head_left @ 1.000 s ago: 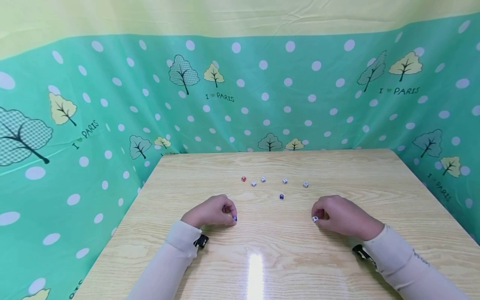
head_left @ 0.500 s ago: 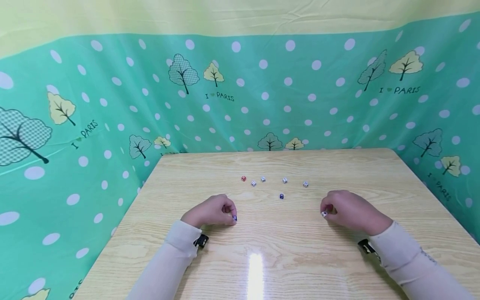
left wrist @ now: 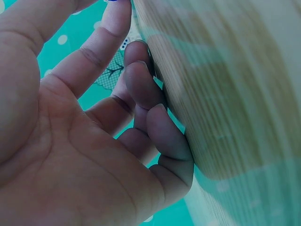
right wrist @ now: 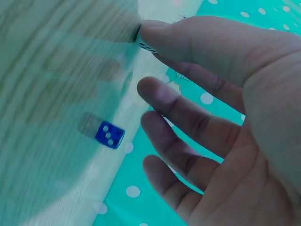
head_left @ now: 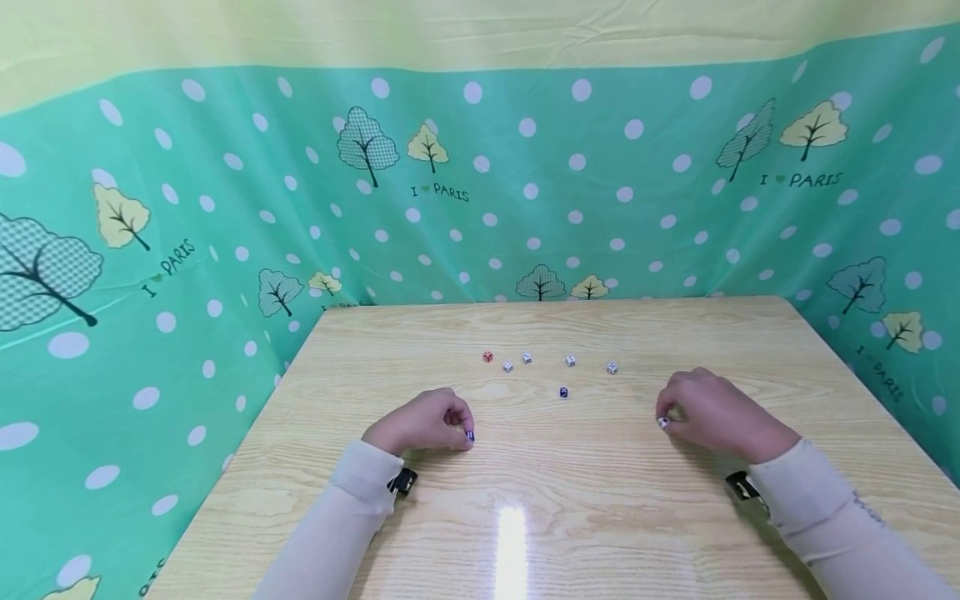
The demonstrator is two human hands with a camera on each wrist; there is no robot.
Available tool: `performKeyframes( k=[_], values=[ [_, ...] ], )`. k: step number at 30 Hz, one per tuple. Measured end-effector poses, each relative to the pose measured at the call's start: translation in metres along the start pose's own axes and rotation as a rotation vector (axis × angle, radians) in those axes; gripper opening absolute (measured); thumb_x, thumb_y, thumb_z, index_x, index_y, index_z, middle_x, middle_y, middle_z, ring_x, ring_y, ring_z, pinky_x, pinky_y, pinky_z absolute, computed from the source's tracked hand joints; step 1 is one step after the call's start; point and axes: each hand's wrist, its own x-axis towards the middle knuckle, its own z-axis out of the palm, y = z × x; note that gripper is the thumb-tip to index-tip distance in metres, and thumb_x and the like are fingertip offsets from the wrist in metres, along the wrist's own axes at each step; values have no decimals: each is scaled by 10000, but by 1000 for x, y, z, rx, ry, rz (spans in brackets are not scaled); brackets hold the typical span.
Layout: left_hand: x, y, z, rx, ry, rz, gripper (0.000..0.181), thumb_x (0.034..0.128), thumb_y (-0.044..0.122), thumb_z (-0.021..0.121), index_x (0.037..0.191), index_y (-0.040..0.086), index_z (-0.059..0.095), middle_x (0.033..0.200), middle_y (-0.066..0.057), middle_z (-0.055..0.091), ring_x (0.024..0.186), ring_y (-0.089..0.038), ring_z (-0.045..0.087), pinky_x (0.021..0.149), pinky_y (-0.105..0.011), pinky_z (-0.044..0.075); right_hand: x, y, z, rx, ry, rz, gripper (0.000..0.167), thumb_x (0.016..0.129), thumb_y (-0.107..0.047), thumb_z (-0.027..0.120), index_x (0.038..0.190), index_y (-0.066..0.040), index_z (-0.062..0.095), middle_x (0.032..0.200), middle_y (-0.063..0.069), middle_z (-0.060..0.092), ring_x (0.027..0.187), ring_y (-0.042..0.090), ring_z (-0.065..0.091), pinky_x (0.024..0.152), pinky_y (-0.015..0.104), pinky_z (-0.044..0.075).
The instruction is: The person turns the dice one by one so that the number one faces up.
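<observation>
The dice (head_left: 564, 392) are red, blue or white, the cloth (head_left: 450, 221) mainly green with pale dots.

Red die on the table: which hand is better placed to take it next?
Probably the left hand: it is clearly nearer the red die than the right hand is. It pinches a blue die, which it may need to release first; the right holds a white die, so neither is free.

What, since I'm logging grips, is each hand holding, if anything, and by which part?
The left hand pinches a blue die, the right hand a white die, each between thumb and fingers; which faces they press cannot be told.
</observation>
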Motion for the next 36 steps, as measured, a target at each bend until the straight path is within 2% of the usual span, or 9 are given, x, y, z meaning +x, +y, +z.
performKeyframes(
  k=[5,10,15,20,28,36],
  values=[
    [0,-1,0,2,1,2,158,829,173,866,789,197,716,882,-22,586,834,-195,510,692,-335,440,-1,7,-2,-1,8,2,214,779,-126,890,790,-287,749,923,-71,695,925,239,619,819,479,519],
    [0,0,-1,7,1,6,159,830,174,867,788,201,716,875,-16,588,836,-193,509,697,-337,440,-1,15,-4,1,1,2,201,791,-126,882,802,-278,751,950,-49,700,918,233,626,790,450,519],
    [1,0,-1,8,1,8,159,830,172,867,789,200,716,868,-12,590,830,-191,510,696,-336,439,1,24,-1,25,-15,45,168,815,-112,854,829,-251,760,961,-27,694,898,209,630,780,433,532],
    [1,0,-1,6,1,5,158,830,170,868,789,198,718,872,-15,588,830,-192,509,693,-334,439,1,29,0,19,-15,86,148,821,-85,832,831,-215,762,941,0,684,851,183,615,764,422,542],
    [1,0,0,2,-3,3,154,832,165,864,791,198,719,864,-17,589,826,-188,511,691,-327,442,1,32,-3,-2,-14,92,129,816,-100,846,832,-185,751,896,-9,664,804,152,586,726,393,529],
    [0,2,-1,5,-4,4,149,837,170,861,793,196,721,867,-14,587,831,-190,508,687,-328,439,3,35,-4,55,-56,106,108,843,-90,821,820,-162,744,829,-48,686,769,133,588,712,391,531]
  ],
)
